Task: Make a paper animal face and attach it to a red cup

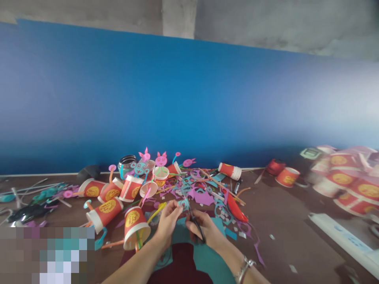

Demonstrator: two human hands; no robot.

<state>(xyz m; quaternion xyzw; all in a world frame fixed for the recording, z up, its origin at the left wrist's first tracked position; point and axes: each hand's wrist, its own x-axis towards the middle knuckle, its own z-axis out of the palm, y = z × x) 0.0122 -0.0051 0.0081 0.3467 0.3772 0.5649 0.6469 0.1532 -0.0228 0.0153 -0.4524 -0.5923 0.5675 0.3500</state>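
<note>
Between the fingers of my left hand point(168, 218) is a small light-blue paper cutout point(184, 204) with a red mark drawn on it. My right hand point(204, 228) grips black-handled scissors point(199, 228), their blades pointing up beside the cutout. Whether the blades touch the paper I cannot tell. Under both hands lies teal paper point(214, 254). Left of my left hand, a red paper cup point(133, 223) with a gold emblem leans over, coloured strips coming out of its mouth. Pink and purple paper scraps point(201, 195) lie just beyond my hands.
Several decorated cups with paper animal heads point(161, 159) stand or lie at left. Stacked cups point(229, 170) lie at the back. A red pouch-like item point(237, 207) is right of the scraps. Far right are a cup pile point(349, 173) and a white power strip point(340, 236).
</note>
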